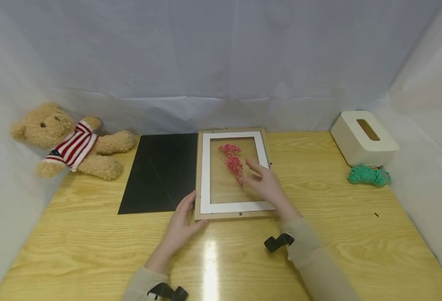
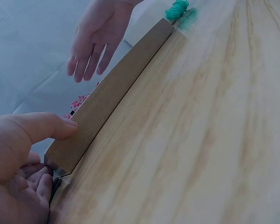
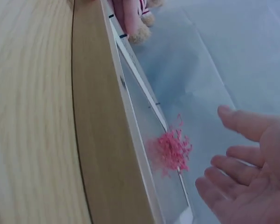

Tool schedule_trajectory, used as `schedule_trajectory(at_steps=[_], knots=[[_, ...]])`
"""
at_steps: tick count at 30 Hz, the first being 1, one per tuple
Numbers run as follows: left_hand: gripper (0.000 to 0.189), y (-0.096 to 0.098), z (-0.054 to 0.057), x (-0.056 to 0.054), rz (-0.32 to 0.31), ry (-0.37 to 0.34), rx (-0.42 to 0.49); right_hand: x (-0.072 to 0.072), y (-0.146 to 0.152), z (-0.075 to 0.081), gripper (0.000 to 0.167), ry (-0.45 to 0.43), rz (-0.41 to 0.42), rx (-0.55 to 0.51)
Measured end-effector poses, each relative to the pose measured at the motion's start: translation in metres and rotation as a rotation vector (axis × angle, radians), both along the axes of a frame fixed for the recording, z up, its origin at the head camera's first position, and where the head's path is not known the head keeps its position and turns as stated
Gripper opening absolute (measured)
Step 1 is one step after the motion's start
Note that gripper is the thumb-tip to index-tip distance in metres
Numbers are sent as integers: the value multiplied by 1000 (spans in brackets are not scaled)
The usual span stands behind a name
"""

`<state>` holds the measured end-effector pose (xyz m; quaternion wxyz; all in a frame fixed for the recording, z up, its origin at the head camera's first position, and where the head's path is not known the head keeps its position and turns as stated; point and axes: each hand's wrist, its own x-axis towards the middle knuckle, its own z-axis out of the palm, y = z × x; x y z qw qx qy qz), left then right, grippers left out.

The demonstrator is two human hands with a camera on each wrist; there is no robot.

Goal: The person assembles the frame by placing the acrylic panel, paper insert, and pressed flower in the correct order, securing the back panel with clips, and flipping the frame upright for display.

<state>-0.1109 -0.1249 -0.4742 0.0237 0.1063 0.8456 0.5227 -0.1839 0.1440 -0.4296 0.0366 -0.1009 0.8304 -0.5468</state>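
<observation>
Pink flowers, stems nearward, lie just left of the spread, empty right grip. The left grip holds the frame.

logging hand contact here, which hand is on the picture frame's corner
The left hand: its thumb and fingers meet the near-left corner of the picture frame. The right hand instead hovers above it, near the pink flowers.

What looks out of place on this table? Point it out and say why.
A small dark piece lies alone on the tabletop, right of the frame; it seems stray, though too small to identify. No spill or damage stands out.
</observation>
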Motion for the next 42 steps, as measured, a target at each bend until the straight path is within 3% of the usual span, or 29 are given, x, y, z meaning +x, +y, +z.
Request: schedule_trajectory(at_steps=[7, 13, 17, 23, 26, 31, 37, 42], knots=[[85, 0, 0, -1, -2, 11, 11, 23, 33, 4, 72, 100, 44, 121], [85, -1, 0, -2, -1, -8, 11, 35, 61, -7, 77, 195, 80, 153], [85, -1, 0, -2, 1, -18, 13, 42, 75, -16, 85, 146, 94, 123], [85, -1, 0, -5, 0, -23, 0, 51, 84, -29, 93, 9, 74, -4], [85, 0, 0, -5, 1, -26, -1, 54, 85, -36, 96, -18, 53, -53], [85, 0, -1, -4, -1, -24, 10, 62, 84, -40, 96, -20, 23, 0], [83, -1, -3, -3, -22, 14, 19, 61, 87, -50, 95, 33, 31, 91], [80, 0, 2, 1, -19, 8, 19, 61, 87, -51, 99, 16, 23, 111]])
